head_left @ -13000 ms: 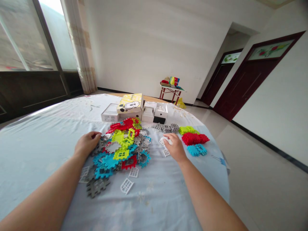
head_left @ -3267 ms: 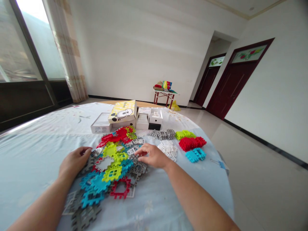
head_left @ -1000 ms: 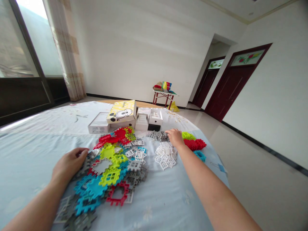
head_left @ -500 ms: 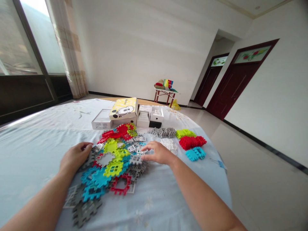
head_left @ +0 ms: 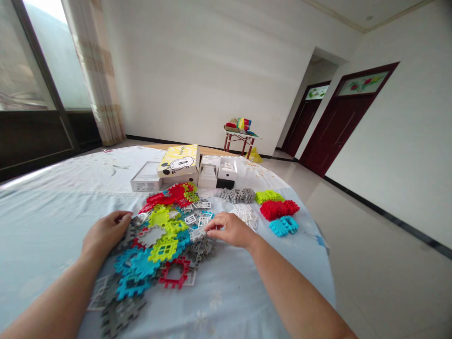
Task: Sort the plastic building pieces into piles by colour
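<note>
A mixed pile of plastic interlocking building tiles (head_left: 144, 261) lies before me, with toothed edges in blue, lime, red, grey and white. My right hand (head_left: 231, 230) reaches to its right side, thumb and fingers pinched on the edge of a light grey building tile (head_left: 197, 234). My left hand (head_left: 106, 231) rests at the pile's left edge against dark grey tiles (head_left: 127, 238); its fingers are loosely bent and partly hidden, with no piece visible in them. A lime window tile (head_left: 163, 250) and a red frame tile (head_left: 175, 273) lie between the hands and nearer me.
Sorted to the right are grey tiles (head_left: 237, 195), white window panels (head_left: 244, 215), lime tiles (head_left: 269, 196), red tiles (head_left: 279, 209) and blue tiles (head_left: 283, 226). Behind the pile stand a yellow-and-white cartoon box (head_left: 179, 161) and several small white boxes (head_left: 146, 177). A patterned cloth (head_left: 229, 301) covers the round table.
My right thumb and fingers have closed onto the light grey tile. My left hand stays by the pile, its thumb and forefinger closer together. The view has shifted slightly.
</note>
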`<state>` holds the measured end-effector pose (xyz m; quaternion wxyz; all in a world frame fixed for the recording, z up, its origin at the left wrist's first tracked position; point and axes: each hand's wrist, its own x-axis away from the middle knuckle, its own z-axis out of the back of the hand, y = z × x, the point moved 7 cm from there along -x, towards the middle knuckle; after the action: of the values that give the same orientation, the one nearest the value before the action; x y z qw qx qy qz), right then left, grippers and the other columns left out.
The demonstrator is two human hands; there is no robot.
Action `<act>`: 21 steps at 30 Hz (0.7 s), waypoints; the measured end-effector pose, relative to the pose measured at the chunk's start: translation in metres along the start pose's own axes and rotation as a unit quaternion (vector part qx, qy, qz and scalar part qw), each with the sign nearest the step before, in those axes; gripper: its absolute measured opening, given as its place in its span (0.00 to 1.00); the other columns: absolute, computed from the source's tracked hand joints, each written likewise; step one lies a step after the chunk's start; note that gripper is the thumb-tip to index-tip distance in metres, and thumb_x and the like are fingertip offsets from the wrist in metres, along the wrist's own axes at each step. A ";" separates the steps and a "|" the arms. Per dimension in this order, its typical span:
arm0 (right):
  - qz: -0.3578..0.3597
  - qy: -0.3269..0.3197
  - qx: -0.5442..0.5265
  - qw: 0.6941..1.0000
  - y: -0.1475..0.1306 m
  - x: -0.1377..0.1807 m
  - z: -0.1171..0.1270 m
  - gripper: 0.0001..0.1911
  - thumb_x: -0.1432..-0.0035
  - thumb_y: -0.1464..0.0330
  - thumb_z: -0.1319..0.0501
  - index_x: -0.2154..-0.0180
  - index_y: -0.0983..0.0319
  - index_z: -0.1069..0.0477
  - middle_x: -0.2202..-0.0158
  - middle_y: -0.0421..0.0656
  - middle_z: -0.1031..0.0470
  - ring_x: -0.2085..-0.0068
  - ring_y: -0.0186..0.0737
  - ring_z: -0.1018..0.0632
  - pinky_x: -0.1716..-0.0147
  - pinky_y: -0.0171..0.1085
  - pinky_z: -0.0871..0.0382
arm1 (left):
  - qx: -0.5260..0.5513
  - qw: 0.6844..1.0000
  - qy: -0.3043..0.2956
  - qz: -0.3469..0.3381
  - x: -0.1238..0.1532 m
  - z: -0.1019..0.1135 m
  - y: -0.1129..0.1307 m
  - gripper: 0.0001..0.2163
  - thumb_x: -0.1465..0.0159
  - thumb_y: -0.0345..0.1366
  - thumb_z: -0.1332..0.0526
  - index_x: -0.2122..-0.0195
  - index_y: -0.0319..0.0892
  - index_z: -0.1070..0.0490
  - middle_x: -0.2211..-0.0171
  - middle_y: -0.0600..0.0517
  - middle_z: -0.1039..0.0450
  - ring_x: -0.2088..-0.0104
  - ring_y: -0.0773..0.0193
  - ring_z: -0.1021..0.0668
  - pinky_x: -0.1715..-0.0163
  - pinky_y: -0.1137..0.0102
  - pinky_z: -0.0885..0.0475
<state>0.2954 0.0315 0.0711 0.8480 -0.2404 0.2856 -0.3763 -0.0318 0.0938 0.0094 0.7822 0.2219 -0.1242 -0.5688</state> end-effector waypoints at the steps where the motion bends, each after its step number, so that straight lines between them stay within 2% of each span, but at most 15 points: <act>1: -0.006 -0.005 -0.016 1.000 0.002 0.001 0.001 0.06 0.50 0.70 0.38 0.67 0.61 0.24 0.71 0.40 0.25 0.68 0.33 0.27 0.66 0.31 0.35 | -0.002 1.000 -0.001 0.001 0.000 0.000 0.000 0.23 0.43 0.51 0.53 0.56 0.45 0.29 0.62 0.45 0.26 0.63 0.55 0.26 0.71 0.70 0.36; 4: -0.023 0.017 -0.047 0.998 0.014 0.002 0.009 0.07 0.50 0.69 0.38 0.66 0.61 0.24 0.68 0.41 0.24 0.66 0.34 0.25 0.64 0.32 0.34 | -0.002 1.000 -0.002 0.004 0.000 0.001 0.000 0.23 0.43 0.51 0.53 0.56 0.45 0.30 0.62 0.45 0.26 0.64 0.55 0.26 0.72 0.70 0.36; 8: -0.059 0.130 -0.044 0.989 0.044 0.002 0.043 0.09 0.48 0.66 0.40 0.64 0.61 0.25 0.65 0.42 0.23 0.63 0.36 0.25 0.62 0.34 0.33 | -0.007 1.000 -0.002 -0.001 -0.001 0.000 -0.001 0.23 0.43 0.51 0.53 0.56 0.45 0.30 0.64 0.46 0.26 0.65 0.55 0.26 0.72 0.70 0.36; 11: -0.108 0.233 0.016 0.966 0.080 0.005 0.076 0.10 0.48 0.66 0.42 0.64 0.60 0.26 0.66 0.41 0.23 0.65 0.36 0.24 0.63 0.34 0.33 | -0.008 1.000 -0.007 0.001 -0.001 0.000 -0.001 0.22 0.43 0.51 0.53 0.56 0.45 0.30 0.64 0.46 0.27 0.65 0.55 0.26 0.71 0.70 0.35; 13: -0.142 0.276 0.085 0.947 0.103 0.005 0.095 0.09 0.48 0.67 0.42 0.65 0.59 0.25 0.66 0.41 0.23 0.66 0.36 0.25 0.63 0.34 0.33 | -0.006 1.000 -0.006 0.002 -0.001 0.000 -0.001 0.22 0.44 0.51 0.53 0.56 0.45 0.30 0.63 0.46 0.27 0.64 0.55 0.27 0.71 0.70 0.35; 17: -0.205 0.289 0.203 0.913 0.139 0.001 0.116 0.09 0.48 0.69 0.43 0.65 0.58 0.25 0.66 0.40 0.23 0.64 0.36 0.25 0.61 0.34 0.34 | -0.002 1.000 -0.002 0.002 -0.001 0.000 -0.002 0.22 0.44 0.51 0.53 0.56 0.45 0.30 0.63 0.46 0.26 0.64 0.54 0.26 0.70 0.70 0.35; 21: -0.245 0.255 0.265 0.897 0.157 -0.005 0.117 0.09 0.48 0.69 0.43 0.65 0.56 0.25 0.65 0.40 0.23 0.62 0.37 0.25 0.60 0.35 0.35 | 0.004 1.000 0.000 -0.002 -0.003 -0.001 -0.003 0.22 0.43 0.50 0.53 0.57 0.45 0.29 0.64 0.46 0.26 0.64 0.55 0.26 0.70 0.70 0.35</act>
<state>0.4492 0.1525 0.0593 0.6592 0.0348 0.3138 -0.6825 -0.0352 0.0963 0.0067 0.7799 0.2252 -0.1263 -0.5701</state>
